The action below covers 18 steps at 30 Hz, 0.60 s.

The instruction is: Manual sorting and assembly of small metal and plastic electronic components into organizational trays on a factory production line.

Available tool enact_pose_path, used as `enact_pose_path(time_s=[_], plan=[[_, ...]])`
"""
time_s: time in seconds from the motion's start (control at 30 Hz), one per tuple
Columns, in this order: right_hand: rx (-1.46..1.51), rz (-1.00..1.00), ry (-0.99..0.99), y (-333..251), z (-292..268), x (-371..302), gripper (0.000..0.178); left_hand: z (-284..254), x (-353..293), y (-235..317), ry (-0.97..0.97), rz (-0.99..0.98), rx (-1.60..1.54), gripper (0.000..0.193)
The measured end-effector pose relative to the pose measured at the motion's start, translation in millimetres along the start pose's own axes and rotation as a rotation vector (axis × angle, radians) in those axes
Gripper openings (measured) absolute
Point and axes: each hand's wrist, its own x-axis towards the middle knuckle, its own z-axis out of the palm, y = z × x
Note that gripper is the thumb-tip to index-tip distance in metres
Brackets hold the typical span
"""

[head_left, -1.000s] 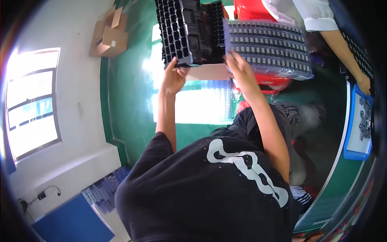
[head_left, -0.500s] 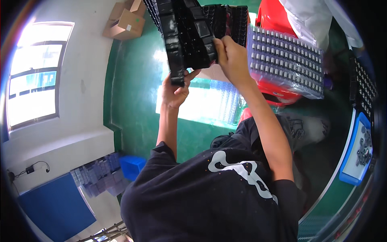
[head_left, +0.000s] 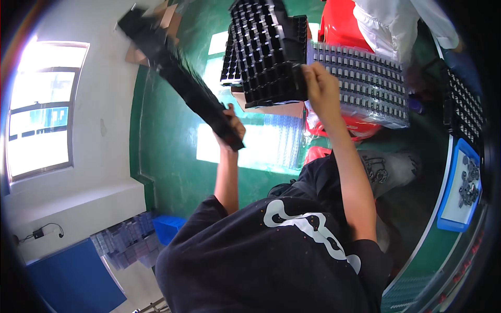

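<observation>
A long black plastic tray [head_left: 190,94], seen nearly edge-on and blurred at its far end, slants up and left from my left hand [head_left: 233,127], whose fingers are closed round its near end. My right hand [head_left: 323,91] pinches the near right corner of another black tray [head_left: 258,55], its rows of pockets facing me. Whether that one is a single tray or several nested together, I cannot tell. Beneath it, more black pocketed trays [head_left: 229,73] rest over a cardboard box [head_left: 282,108], mostly hidden.
Right of my right hand, a clear tray of small white and dark parts [head_left: 360,86] lies on a red stool [head_left: 342,26]. White fabric [head_left: 389,31] hangs beyond. A blue bin of dark parts [head_left: 459,188] and a black tray of parts [head_left: 464,104] are far right. Cardboard boxes [head_left: 169,23] stand far left.
The black trays that both hands held together are now apart. My left hand has swung one out left and tilted it; my right hand keeps the other, its pocketed face now showing.
</observation>
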Motion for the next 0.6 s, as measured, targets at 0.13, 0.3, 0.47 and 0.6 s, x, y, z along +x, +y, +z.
enact_pose_path(time_s=[0.13, 0.3, 0.47, 0.6], plan=[[0.075, 0.012, -0.025, 7, 30, 5, 0.031, 1, 19, -49, -0.076, -0.042, -0.005, 0.041], [-0.006, 0.05, -0.038, 28, 43, 15, 0.029, -1, 39, -39, -0.29, 0.377, 1.055, 0.03], [0.035, 0.065, 0.026, 48, 65, 25, 0.032, -32, 45, -31, 0.088, 0.05, 0.331, 0.046], [0.079, 0.098, -0.032, 60, 71, 16, 0.03, -35, 68, -25, 0.198, 0.089, 0.264, 0.04]])
